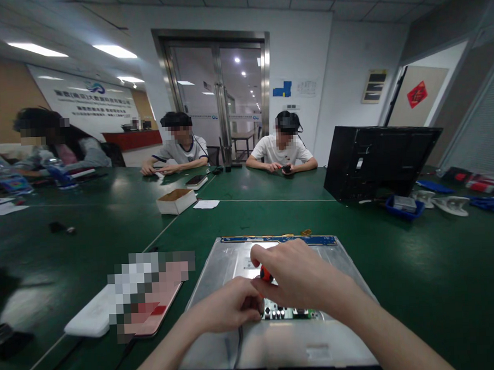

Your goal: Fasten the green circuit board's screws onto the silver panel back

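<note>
A silver metal monitor back panel (229, 262) lies flat on the green table in front of me. A blue circuit strip (282, 239) runs along its far edge, and a small green board with ports (289, 313) sits near its middle. My right hand (300, 275) is closed around an orange-handled screwdriver (265, 273) held upright over that board. My left hand (231, 305) is pinched low beside the tool's shaft, touching the panel near the board.
A white slab and a phone (93, 320) lie left of the panel. A black monitor casing (377, 160) stands at the right with a blue tray (403, 205) by it. A white cardboard box (176, 201) sits mid-table. Three people sit along the far side.
</note>
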`<state>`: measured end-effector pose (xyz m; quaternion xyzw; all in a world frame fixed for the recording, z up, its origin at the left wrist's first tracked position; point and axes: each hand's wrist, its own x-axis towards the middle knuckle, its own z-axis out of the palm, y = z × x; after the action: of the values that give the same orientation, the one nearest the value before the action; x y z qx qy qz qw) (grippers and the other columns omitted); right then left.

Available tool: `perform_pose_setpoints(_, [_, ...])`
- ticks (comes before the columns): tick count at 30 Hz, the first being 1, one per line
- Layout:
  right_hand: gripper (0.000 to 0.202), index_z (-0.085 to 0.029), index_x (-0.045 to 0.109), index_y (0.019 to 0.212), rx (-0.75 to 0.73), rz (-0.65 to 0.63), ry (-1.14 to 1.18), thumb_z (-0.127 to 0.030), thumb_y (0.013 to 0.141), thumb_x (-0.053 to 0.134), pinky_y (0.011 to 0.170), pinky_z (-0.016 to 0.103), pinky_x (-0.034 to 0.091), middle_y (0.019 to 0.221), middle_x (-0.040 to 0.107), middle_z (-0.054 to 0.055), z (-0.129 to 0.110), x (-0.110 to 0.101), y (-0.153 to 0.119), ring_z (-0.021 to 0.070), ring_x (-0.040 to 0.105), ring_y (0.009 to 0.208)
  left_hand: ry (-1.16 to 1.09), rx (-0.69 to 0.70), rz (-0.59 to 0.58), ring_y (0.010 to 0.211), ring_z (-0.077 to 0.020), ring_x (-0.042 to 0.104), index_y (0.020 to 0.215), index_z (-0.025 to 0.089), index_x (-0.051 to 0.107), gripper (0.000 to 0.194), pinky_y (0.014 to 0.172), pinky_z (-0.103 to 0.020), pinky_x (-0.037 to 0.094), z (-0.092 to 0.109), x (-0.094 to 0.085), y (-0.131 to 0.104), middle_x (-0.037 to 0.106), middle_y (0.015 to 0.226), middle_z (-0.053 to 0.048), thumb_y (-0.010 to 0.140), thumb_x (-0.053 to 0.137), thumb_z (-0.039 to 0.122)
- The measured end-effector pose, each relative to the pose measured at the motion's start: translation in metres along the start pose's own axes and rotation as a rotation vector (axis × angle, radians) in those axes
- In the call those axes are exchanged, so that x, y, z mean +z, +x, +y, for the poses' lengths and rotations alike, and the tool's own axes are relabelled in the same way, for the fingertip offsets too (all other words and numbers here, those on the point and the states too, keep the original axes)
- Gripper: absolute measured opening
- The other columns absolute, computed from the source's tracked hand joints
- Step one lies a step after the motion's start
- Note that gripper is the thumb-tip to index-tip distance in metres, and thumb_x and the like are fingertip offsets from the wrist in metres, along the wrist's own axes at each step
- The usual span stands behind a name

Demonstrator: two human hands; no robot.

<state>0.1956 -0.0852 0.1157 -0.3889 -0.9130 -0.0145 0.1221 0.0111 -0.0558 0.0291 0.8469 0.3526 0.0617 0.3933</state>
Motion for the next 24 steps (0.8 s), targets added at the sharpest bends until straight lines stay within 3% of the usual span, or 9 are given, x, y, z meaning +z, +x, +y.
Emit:
perform_pose_setpoints(3, [0.024, -0.018, 0.054, 0.097, -0.026, -0.016, 0.027, -0.038, 0.084, 0.055, 0.050, 0.027, 0.022, 0.083, 0.070, 0.005, 0.0006, -0.0033, -0.0025, 0.0178, 0.062, 0.067, -0.029, 0.053, -0.010, 0.064, -0.0139, 0.052, 0.073, 0.017, 0.060, 0.003, 0.057, -0.023, 0.039, 0.0022, -0.0013, 0.0004, 0.058, 0.068, 0.002, 0.071, 0.058, 0.015])
perform_pose_setpoints(9, [0.025, -0.017, 0.052, 0.102, -0.054, -0.010, 0.042, -0.027, 0.079, 0.054, 0.049, 0.027, 0.022, 0.083, 0.070, 0.004, -0.0004, -0.0056, -0.0046, 0.0173, 0.061, 0.065, -0.037, 0.021, -0.010, 0.063, -0.0133, 0.051, 0.071, 0.016, 0.058, 0.001, 0.056, -0.023, 0.037, 0.0007, -0.0013, -0.0001, 0.055, 0.067, 0.003, 0.071, 0.059, 0.016])
perform_pose_setpoints(16, [0.025, -0.019, 0.052, 0.100, -0.014, -0.026, 0.008, -0.039, 0.085, 0.056, 0.049, 0.028, 0.021, 0.082, 0.071, 0.003, 0.0007, -0.0016, 0.0000, 0.0187, 0.063, 0.067, -0.049, 0.013, -0.026, 0.063, -0.0133, 0.051, 0.074, 0.017, 0.058, 0.005, 0.056, -0.023, 0.037, 0.0002, -0.0017, -0.0001, 0.056, 0.069, 0.003, 0.070, 0.057, 0.014])
perform_pose_setpoints(24, [0.019, -0.018, 0.052, 0.100, -0.040, -0.021, 0.036, -0.026, 0.083, 0.050, 0.051, 0.028, 0.021, 0.085, 0.070, 0.004, 0.0000, -0.0053, -0.0021, 0.0163, 0.061, 0.068, -0.053, 0.006, -0.021, 0.066, -0.0154, 0.054, 0.076, 0.016, 0.060, 0.005, 0.056, -0.024, 0.039, -0.0047, 0.0010, 0.0014, 0.059, 0.071, 0.001, 0.072, 0.058, 0.019])
